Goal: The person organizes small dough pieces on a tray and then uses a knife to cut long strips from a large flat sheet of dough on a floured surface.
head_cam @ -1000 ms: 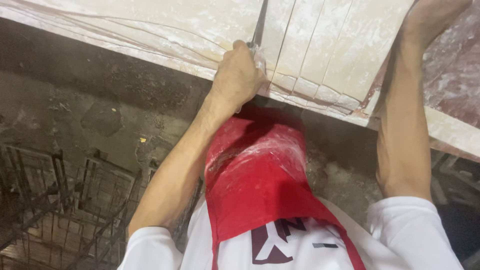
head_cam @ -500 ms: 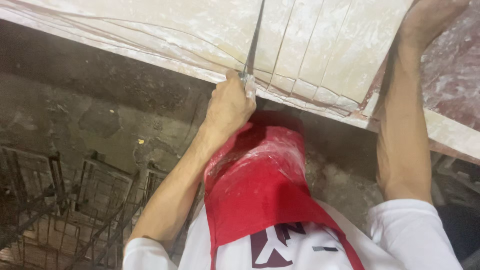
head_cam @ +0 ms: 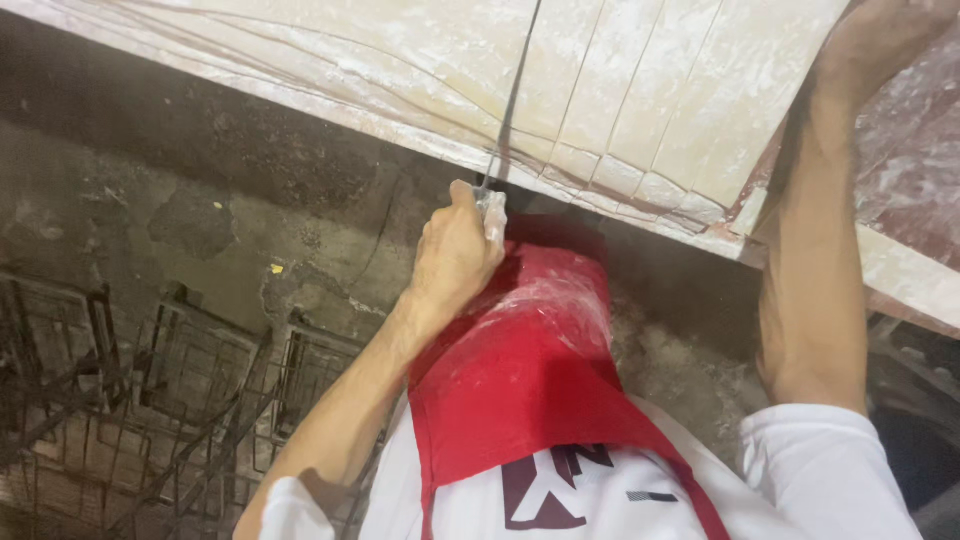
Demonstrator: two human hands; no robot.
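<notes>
Floury, pale dough (head_cam: 420, 60) lies in a wide flat sheet on the tabletop (head_cam: 900, 270), beyond both hands. The stretch between the hands already carries several long parallel cuts, giving narrow strips (head_cam: 640, 100) whose near ends reach the table edge. The broad part of the sheet on the far side of the left hand (head_cam: 455, 255) shows folds and creases but no cuts, so judging by how things lie, a good deal of the sheet is sliced and a larger part is still whole.

The left hand is closed in a fist around the handle of a knife (head_cam: 512, 110), thumb uppermost, knuckles dusted with flour. It sits just off the near edge of the tabletop, and the thin dark blade runs away from it across the dough, lying in the line of the cut nearest the uncut part. The wrist is straight and the forearm stretches up from the lower edge of the view, elbow bent slightly outward.

The right hand (head_cam: 880, 45) rests on the dough at the far end of the cut strips, well apart from the left hand; most of it is cut off by the top of the view, so I cannot tell how its fingers lie. Its arm is nearly straight.

A red apron (head_cam: 520, 370), streaked with flour, hangs below the left hand. Wire racks (head_cam: 150, 400) stand on the floor beside the left arm.
</notes>
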